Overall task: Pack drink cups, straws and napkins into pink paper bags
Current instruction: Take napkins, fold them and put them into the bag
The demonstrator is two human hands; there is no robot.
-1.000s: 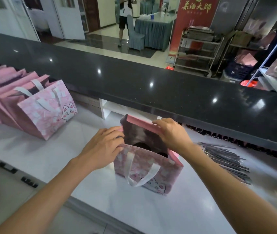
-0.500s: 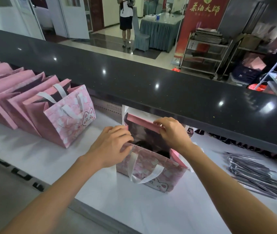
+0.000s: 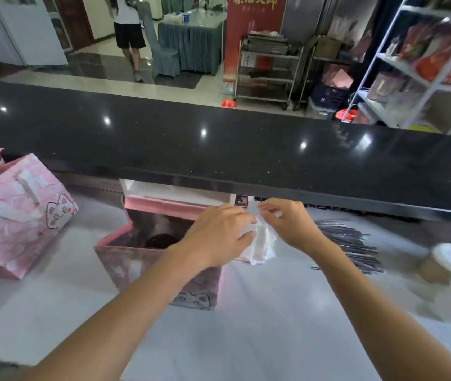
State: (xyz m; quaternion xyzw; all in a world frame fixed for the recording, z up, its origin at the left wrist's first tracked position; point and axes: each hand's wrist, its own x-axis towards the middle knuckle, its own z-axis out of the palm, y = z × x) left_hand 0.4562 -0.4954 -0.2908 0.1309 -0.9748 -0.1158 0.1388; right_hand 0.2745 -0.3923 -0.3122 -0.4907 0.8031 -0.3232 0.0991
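Both hands, left hand (image 3: 219,232) and right hand (image 3: 287,224), have left the bag (image 3: 147,259) rim and now pinch napkins (image 3: 260,243) beside it, ready for packing.

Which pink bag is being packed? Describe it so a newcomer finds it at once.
Start at the long black counter; on the white worktop below it stand pink bags. The open bag is right under the left hand. Unlike the handled bag further left, it stands alone.

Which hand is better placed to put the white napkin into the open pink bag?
Left. The left hand already grips the napkin beside the bag opening; the right hand only pinches its far top.
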